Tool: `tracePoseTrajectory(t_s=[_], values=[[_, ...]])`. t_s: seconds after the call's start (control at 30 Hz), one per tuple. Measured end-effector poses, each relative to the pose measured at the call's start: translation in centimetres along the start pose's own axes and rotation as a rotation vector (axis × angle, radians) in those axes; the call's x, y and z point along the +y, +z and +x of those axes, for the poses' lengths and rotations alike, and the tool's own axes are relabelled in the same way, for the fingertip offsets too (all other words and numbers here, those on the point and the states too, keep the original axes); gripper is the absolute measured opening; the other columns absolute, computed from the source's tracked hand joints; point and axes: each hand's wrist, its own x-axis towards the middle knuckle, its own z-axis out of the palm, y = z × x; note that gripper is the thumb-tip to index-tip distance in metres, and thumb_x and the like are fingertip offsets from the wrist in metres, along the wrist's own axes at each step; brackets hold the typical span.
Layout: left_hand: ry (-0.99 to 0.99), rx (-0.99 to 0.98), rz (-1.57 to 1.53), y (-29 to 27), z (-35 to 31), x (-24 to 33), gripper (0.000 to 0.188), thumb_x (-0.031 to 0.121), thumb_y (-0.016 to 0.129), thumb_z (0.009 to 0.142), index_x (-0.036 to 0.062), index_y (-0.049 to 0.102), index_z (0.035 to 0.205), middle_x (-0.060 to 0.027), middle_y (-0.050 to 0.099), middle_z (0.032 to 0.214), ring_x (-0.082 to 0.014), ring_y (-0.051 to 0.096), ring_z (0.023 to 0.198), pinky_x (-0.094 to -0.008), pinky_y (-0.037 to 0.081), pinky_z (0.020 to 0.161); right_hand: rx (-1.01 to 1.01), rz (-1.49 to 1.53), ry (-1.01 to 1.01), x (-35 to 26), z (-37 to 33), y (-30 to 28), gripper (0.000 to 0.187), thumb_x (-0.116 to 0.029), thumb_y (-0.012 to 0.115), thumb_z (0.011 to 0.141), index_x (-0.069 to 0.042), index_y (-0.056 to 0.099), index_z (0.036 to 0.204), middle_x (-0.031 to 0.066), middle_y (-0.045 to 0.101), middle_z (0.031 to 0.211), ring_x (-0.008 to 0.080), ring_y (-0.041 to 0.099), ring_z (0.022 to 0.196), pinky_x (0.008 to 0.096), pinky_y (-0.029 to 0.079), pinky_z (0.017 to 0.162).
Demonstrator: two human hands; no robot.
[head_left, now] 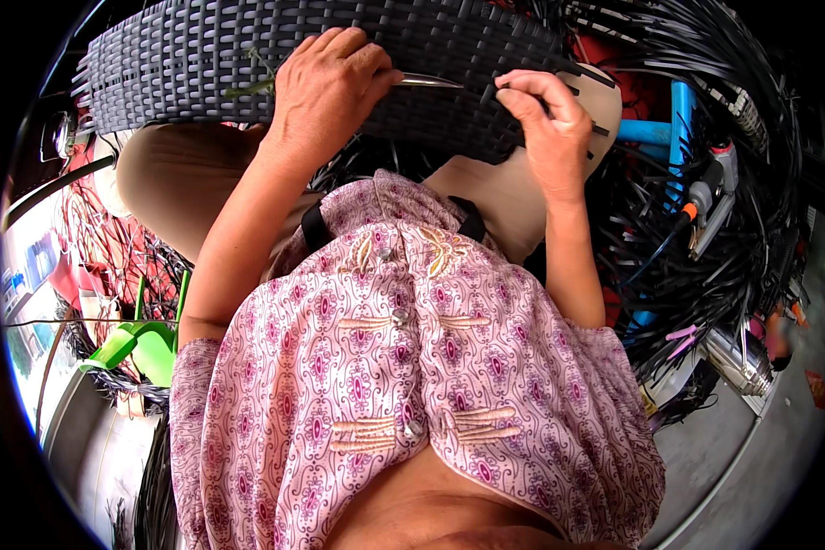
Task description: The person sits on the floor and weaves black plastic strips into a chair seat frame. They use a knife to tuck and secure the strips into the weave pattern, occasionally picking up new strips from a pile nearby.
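Across my lap lies a dark grey woven panel [192, 55] of flat plastic strips. My left hand [325, 92] rests over its middle, closed around a slim metal spike [429, 81] like an awl; its handle is hidden in my fist. The spike's tip points right, lying along the weave. My right hand [555, 119] is at the panel's right end, thumb and forefinger pinched at a short dark strip end [491, 93]. Several loose strip ends [600, 129] stick out over my right knee. A bit of green stringy material [250, 89] shows beside my left hand.
A large heap of black plastic strips [687, 266] lies at the right, with a blue frame [682, 119] and a grey air tool [713, 197] among it. At the left are a bright green plastic object [147, 346] and tangled strips. A metal cylinder [738, 360] lies at lower right.
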Motion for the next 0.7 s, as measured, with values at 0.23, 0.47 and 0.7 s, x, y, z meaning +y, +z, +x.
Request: tracePoseTrajectory(t_s=[0.23, 0.47, 0.7], values=[[0.014, -0.032, 0.057, -0.2, 0.3, 0.4, 0.017, 0.025, 0.077, 0.083, 0.01, 0.069, 0.082, -0.0025, 0.058, 0.081, -0.024, 0.061, 0.083, -0.0373, 0.049, 0.074, 0.094, 0.363, 0.124, -0.5, -0.6, 0.2, 0.014, -0.009, 0.071, 0.095, 0.001, 0.066, 0.104, 0.0084, 0.074, 0.093, 0.0111, 0.07, 0.088, 0.0232, 0.053, 0.081], [-0.012, -0.033, -0.129, 0.9, 0.5, -1.7, 0.018, 0.025, 0.079, 0.08, 0.0089, 0.07, 0.08, -0.0031, 0.06, 0.08, -0.0246, 0.062, 0.08, -0.0371, 0.05, 0.073, 0.104, 0.347, 0.146, 0.4, -0.9, 1.3, 0.015, -0.008, 0.069, 0.096, 0.003, 0.067, 0.105, 0.0072, 0.074, 0.097, 0.0115, 0.069, 0.091, 0.0226, 0.053, 0.082], [0.038, -0.056, -0.171, 1.5, 1.7, -1.5, 0.02, 0.027, 0.079, 0.079, 0.0093, 0.07, 0.08, -0.0026, 0.059, 0.077, -0.0237, 0.062, 0.078, -0.0365, 0.049, 0.071, 0.087, 0.003, 0.111, 0.1, -1.3, 0.4, 0.011, -0.009, 0.073, 0.091, -0.001, 0.073, 0.098, 0.0048, 0.071, 0.087, 0.0131, 0.068, 0.085, 0.0268, 0.052, 0.075]])
